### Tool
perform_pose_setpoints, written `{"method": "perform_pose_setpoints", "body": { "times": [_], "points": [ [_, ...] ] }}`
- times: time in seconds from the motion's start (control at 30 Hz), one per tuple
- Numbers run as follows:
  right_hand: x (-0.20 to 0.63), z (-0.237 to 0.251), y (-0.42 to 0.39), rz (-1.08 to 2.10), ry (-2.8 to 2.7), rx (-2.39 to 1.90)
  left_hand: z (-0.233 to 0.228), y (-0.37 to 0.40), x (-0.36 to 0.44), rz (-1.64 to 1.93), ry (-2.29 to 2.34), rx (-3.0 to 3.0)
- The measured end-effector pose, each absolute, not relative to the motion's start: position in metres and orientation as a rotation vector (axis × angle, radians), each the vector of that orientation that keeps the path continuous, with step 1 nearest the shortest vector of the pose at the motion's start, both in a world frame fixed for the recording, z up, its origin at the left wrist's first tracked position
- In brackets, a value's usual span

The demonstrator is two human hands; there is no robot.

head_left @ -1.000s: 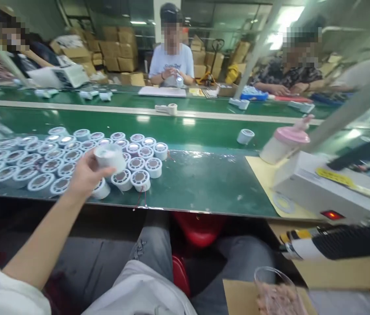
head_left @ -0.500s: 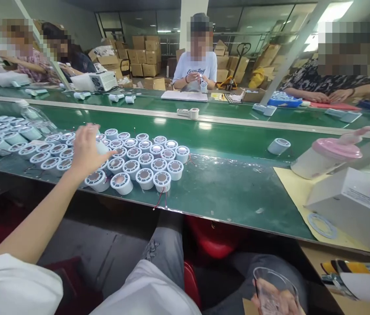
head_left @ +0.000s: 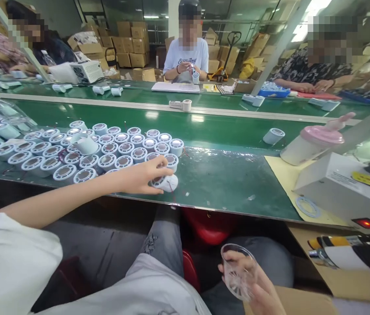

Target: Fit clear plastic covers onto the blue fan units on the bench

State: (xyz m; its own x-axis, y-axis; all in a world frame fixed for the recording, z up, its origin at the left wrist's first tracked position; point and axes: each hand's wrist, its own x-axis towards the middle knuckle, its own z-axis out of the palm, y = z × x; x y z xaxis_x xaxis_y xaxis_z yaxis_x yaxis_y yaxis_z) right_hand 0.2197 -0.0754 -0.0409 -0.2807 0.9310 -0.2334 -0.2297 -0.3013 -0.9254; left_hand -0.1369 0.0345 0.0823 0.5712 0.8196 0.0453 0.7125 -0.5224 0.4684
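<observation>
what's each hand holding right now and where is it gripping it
The left hand grips a round white part at the near edge of the cluster, fingers over its top and side. The right hand holds a clear plastic piece by its rim.

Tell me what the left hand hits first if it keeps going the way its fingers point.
The left hand points right along the table edge. Past the white round part it grips, bare green belt, then probably the yellow sheet.

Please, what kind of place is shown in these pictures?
Most likely a factory assembly line. A long green belt carries parts between seated workers, many identical small white round parts stand in rows beside the person's left hand, and cardboard boxes are stacked behind.
</observation>
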Motion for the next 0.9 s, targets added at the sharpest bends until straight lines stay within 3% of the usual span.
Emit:
{"method": "perform_pose_setpoints", "body": {
  "times": [0.1, 0.2, 0.3, 0.37, 0.57, 0.77, 0.9],
  "points": [
    [0.209, -0.033, -0.072, 1.337, -1.644, -1.047, 0.062, 0.013, -0.103, 0.593, 1.211, 1.559],
    [0.193, -0.020, -0.065, 0.672, -2.143, -1.067, 0.030, -0.002, -0.064, 0.436, 1.012, 0.893],
    [0.183, -0.008, -0.057, 0.199, -2.325, -1.138, 0.010, -0.006, -0.035, 0.230, 0.854, 0.793],
    [0.182, -0.004, -0.053, 0.079, -2.364, -1.256, 0.007, -0.005, -0.024, 0.167, 0.821, 0.950],
    [0.194, -0.007, -0.050, 0.348, -2.305, -1.399, 0.015, -0.009, -0.010, 0.337, 0.947, 1.927],
    [0.200, 0.001, -0.051, 0.892, -2.102, -1.333, 0.003, -0.011, -0.008, 0.518, 0.994, 1.935],
    [0.204, 0.005, -0.051, 1.049, -1.841, -1.350, -0.005, -0.014, -0.009, 0.534, 0.936, 1.906]
  ]
}}
